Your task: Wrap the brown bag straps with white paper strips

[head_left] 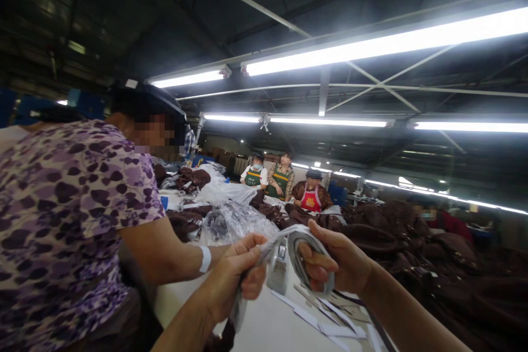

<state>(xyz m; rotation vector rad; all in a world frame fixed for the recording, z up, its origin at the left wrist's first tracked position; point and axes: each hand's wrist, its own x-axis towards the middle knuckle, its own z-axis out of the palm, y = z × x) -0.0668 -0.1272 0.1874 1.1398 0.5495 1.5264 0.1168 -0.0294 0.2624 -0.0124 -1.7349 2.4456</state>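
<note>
A long grey strip, coiled into a loose roll, is stretched between my hands above the white table. My left hand is closed on the strip's straight stretch, and part of it hangs below that hand. With fingers through the roll's centre and the thumb on top, my right hand holds the coil. Below the roll, several pale flat strips lie on the table near a small metal object, partly hidden. Whether the held strip is cloth or wrapped in something, I cannot tell.
Close on my left, a co-worker in a purple patterned shirt leans over the table. Clear plastic wrap lies ahead. Piles of dark brown items fill the right side. Several people stand farther back, one in a red apron.
</note>
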